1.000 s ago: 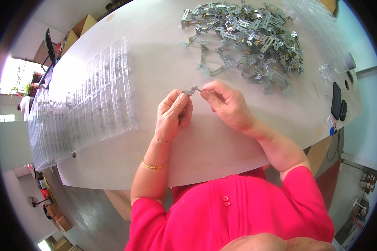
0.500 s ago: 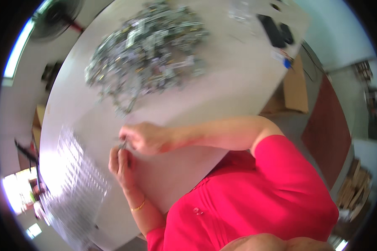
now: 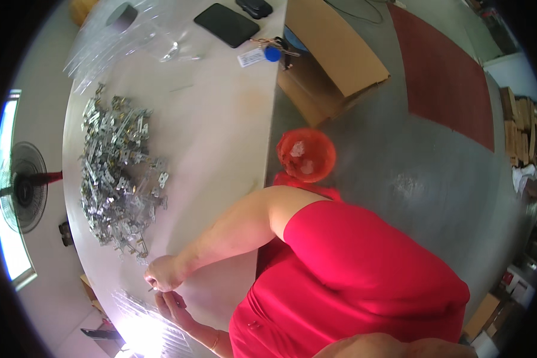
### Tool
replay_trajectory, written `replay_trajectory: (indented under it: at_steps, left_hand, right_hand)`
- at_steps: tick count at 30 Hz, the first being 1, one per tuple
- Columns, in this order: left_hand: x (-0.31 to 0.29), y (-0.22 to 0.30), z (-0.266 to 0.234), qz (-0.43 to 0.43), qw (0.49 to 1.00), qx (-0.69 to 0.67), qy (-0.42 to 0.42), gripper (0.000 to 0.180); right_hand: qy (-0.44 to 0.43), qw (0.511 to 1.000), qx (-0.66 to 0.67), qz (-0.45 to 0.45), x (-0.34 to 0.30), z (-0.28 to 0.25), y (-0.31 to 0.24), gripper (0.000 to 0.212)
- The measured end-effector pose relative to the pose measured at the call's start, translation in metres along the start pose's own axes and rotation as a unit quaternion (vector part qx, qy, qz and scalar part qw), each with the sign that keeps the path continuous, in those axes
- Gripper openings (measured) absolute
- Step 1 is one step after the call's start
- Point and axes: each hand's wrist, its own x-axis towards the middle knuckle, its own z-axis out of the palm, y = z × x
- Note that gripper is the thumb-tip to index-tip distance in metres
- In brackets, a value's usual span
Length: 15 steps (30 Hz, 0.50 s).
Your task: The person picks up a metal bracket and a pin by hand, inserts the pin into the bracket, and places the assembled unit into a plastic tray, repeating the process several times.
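Observation:
Close together over the table's near left part, my two hands meet at a small piece of metal (image 3: 153, 289). My right hand (image 3: 165, 273) is closed, its fingertips pinching that piece. Just below it is my left hand (image 3: 174, 307), fingers curled and pressed together beside the same spot; what they grip is too small to make out. A wide heap of small silvery metal parts (image 3: 116, 170), some with brass-coloured bits, lies on the table beyond my hands. Beside my left hand, a clear ribbed plastic tray (image 3: 170, 340) is partly washed out by glare.
On the table (image 3: 221, 119) are clear plastic bags (image 3: 152, 24), a tape roll (image 3: 122, 17), a black phone (image 3: 227, 25) and keys with a blue tag (image 3: 272, 54). An open cardboard box (image 3: 340, 48) and a red bowl (image 3: 319, 155) stand beside the table's right edge. A fan (image 3: 27, 188) is at left.
My view has swung round to the right, so the box and red bowl show and the heap sits farther left. My hands stay together at the small metal piece.

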Motion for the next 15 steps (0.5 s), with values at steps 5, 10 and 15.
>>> replay_trajectory:
  at_steps: [5, 10, 15]
  left_hand:
    - [-0.004, 0.005, 0.0, 0.009, 0.998, 0.057, 0.028, 0.026]
    - [-0.004, 0.014, 0.003, 0.018, 0.992, 0.078, 0.097, 0.029]
    - [-0.003, 0.022, 0.013, 0.003, 0.979, 0.16, 0.129, 0.031]
  right_hand:
    - [0.119, 0.987, 0.043, -0.095, 0.0, 0.019, -0.003, 0.013]
    - [0.088, 0.99, 0.018, -0.108, -0.008, 0.018, -0.001, 0.013]
    - [0.053, 0.993, 0.033, -0.104, -0.01, 0.008, 0.002, 0.015]
